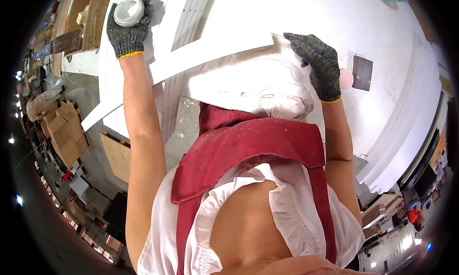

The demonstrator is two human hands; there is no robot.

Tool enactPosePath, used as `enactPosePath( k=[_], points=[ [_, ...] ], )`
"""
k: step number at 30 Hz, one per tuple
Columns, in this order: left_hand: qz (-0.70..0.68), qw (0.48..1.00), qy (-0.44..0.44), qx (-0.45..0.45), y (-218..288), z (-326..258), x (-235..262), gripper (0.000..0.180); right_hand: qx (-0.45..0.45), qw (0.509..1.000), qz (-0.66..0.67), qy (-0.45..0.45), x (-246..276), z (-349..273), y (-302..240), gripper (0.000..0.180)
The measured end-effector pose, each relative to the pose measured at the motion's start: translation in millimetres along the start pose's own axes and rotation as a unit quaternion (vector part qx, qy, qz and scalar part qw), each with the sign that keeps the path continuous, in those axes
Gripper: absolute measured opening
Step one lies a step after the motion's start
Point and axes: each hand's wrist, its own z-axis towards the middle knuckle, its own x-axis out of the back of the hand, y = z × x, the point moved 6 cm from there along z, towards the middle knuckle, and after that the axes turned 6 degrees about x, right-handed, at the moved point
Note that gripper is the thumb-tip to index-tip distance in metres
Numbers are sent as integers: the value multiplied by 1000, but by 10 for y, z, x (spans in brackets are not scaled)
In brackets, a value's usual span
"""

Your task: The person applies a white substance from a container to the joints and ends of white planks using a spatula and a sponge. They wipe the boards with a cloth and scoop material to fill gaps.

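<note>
My left hand (131, 29), in a dark knitted glove with a yellow cuff, holds up a small round tub (128, 12) with whitish paste in it. Its fingers are wrapped around the tub, over white panels. A long white strip (215, 52) lies slantwise across the panels, its right end near my right hand (316, 60). That hand wears a matching glove, its fingers drawn together and pointing left. A thin edge shows by its fingertips, but I cannot make out what it is.
White slatted panels (168, 26) lie at the left. Beside my right wrist are a dark grey square (362, 73) and a pink round thing (346, 78) on the white surface. Wooden shelving (91, 19) stands far left; a stack of cardboard (66, 134) is lower left. Long white lengths (399, 146) run along the right.
</note>
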Motion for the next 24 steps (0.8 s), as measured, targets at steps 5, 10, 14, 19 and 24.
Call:
enactPosePath(
  k=[5, 10, 14, 19, 24],
  points=[
    [-53, 996, -66, 25, -20, -6, 15, 37, -34, 990, 124, 53, 1, 34, 170, 25],
    [6, 1000, -1, -4, 3, -21, -6, 36, -82, 981, 162, 69, -136, 118, 133, 22],
    [22, 1000, 6, -13, 6, -36, -37, 37, -83, 981, 164, 58, -108, 66, 178, 24],
    [-43, 999, 4, 1, 5, -41, -35, 38, 6, 988, 150, 44, -78, 133, 179, 26],
    [58, 998, 28, -15, 28, -36, -40, 47, -132, 940, 312, 42, -224, 57, 230, 25]
  ],
)
